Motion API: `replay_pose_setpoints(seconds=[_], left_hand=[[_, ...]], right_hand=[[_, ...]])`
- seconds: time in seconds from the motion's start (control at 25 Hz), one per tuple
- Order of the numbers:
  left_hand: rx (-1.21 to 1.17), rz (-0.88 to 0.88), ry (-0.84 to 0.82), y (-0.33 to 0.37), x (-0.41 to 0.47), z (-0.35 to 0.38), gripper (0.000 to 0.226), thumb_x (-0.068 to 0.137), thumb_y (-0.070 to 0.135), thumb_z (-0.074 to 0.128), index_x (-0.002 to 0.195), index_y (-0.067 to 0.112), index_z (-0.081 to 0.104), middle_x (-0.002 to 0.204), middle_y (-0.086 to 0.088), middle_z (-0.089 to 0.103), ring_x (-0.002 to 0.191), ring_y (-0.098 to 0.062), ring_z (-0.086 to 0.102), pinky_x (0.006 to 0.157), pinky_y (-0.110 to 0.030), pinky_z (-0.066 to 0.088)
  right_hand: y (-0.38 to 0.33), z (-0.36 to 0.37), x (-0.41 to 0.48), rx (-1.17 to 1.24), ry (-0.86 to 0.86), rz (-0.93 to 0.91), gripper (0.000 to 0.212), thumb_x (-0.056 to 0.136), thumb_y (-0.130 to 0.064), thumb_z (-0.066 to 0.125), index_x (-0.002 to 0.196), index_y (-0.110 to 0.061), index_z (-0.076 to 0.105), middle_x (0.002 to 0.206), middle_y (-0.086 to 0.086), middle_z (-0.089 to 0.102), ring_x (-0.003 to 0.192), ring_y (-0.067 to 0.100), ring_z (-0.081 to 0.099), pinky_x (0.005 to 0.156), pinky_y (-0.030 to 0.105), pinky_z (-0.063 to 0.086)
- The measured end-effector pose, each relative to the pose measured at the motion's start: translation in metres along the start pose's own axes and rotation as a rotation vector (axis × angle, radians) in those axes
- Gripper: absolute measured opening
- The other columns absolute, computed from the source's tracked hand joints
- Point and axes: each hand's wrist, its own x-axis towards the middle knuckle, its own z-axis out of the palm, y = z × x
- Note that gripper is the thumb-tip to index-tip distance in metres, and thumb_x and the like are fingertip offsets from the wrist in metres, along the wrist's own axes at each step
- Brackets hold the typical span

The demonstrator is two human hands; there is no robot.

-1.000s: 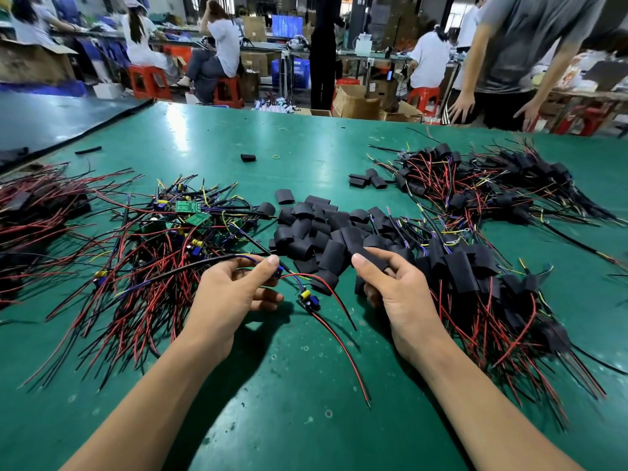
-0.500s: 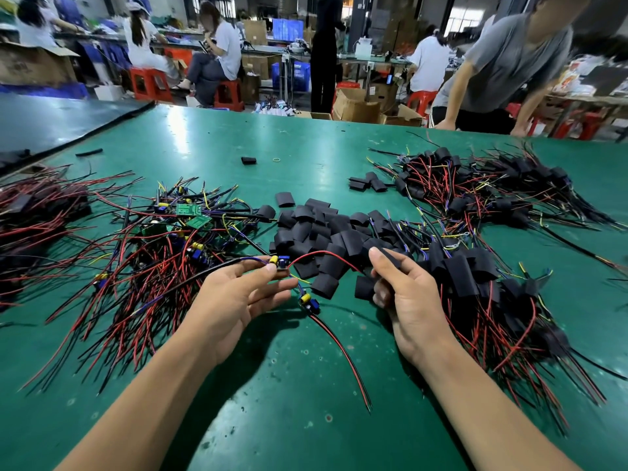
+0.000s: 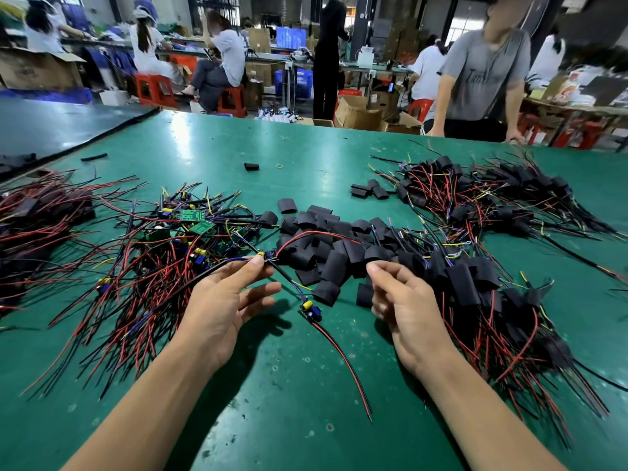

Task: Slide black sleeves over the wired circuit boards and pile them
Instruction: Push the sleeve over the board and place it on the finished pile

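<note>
Spanning everything, a broad green-matted desk (image 3: 306,385). Heaped at its right, a dark pile of sleeved boards (image 3: 475,287) trailing red and black leads. Sprawled at its left, a tangle of bare green wired circuit boards (image 3: 163,253), not yet covered. Between the two, a loose heap of short black tubular sleeves (image 3: 326,239). In front of that heap, well apart from each other, the left hand (image 3: 224,307) and the right hand (image 3: 404,311). Pinched between left thumb and forefinger, the leads of a small wired board with blue and yellow parts (image 3: 271,254), held just above the desk at the heap's near edge, a second such board (image 3: 311,309) dangling below. Other left fingers (image 3: 265,288) now spread straight, no longer curled as a second ago. Swung up since then, the thin red lead (image 3: 316,234), now arching over the sleeves rather than drooping. Right fingers (image 3: 382,302) curled and blurred, drawn back slightly from the heap, one black sleeve (image 3: 364,295) touching them: gripped or merely beside, impossible to tell. Probably lining up board and sleeve; nothing threaded yet.
</note>
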Motion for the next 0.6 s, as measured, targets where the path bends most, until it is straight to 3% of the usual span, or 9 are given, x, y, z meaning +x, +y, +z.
replay_pose_setpoints(seconds=[0.12,0.28,0.36,0.48,0.52,0.6], left_hand=[[0.026,-0.001,0.016,-0.002,0.001,0.0,0.032,0.076,0.024,0.075,0.101,0.007,0.064,0.085,-0.01,0.075,0.064,-0.02,0.071,0.055,-0.025,0.059],[0.04,-0.012,0.002,-0.003,0.0,0.004,0.035,0.077,0.024,0.074,0.104,0.005,0.064,0.084,-0.009,0.075,0.061,-0.019,0.07,0.052,-0.024,0.058],[0.065,-0.018,-0.003,-0.005,-0.001,0.006,0.029,0.08,0.023,0.074,0.1,0.004,0.065,0.084,-0.009,0.074,0.061,-0.019,0.069,0.052,-0.024,0.057],[0.116,-0.007,0.009,-0.007,-0.003,0.009,0.019,0.087,0.021,0.071,0.095,0.005,0.065,0.084,-0.009,0.073,0.059,-0.019,0.067,0.052,-0.025,0.057],[0.126,-0.003,0.012,-0.008,-0.003,0.009,0.019,0.088,0.022,0.071,0.094,0.005,0.065,0.084,-0.009,0.073,0.06,-0.019,0.067,0.053,-0.025,0.057],[0.14,0.002,0.011,-0.008,-0.003,0.008,0.02,0.088,0.022,0.071,0.095,0.004,0.065,0.084,-0.008,0.073,0.061,-0.019,0.067,0.055,-0.026,0.057]], right_hand=[[0.003,0.0,-0.002,-0.115,0.013,0.054,0.013,0.091,-0.024,0.07,0.078,-0.023,0.072,0.059,-0.004,0.048,0.045,0.009,0.034,0.04,0.019,0.026],[0.0,0.001,0.006,0.033,0.137,0.164,0.035,0.096,-0.045,0.06,0.096,-0.011,0.067,0.07,0.002,0.068,0.046,0.009,0.048,0.045,0.02,0.039],[0.001,0.002,0.005,-0.007,0.141,0.142,0.034,0.098,-0.044,0.057,0.095,-0.012,0.067,0.074,0.006,0.071,0.047,0.01,0.052,0.045,0.02,0.041],[0.008,-0.003,-0.006,-0.612,0.156,-0.321,0.003,0.091,-0.026,0.07,0.091,-0.023,0.069,0.088,-0.005,0.068,0.06,0.004,0.054,0.059,0.014,0.045],[0.01,-0.004,-0.008,-0.844,0.16,-0.461,0.014,0.089,-0.023,0.072,0.102,-0.027,0.068,0.103,-0.007,0.063,0.069,0.003,0.056,0.07,0.015,0.046],[0.011,-0.006,-0.008,-1.185,0.111,-0.431,0.042,0.09,-0.028,0.069,0.13,-0.026,0.058,0.133,-0.005,0.044,0.094,0.014,0.06,0.088,0.03,0.048]])
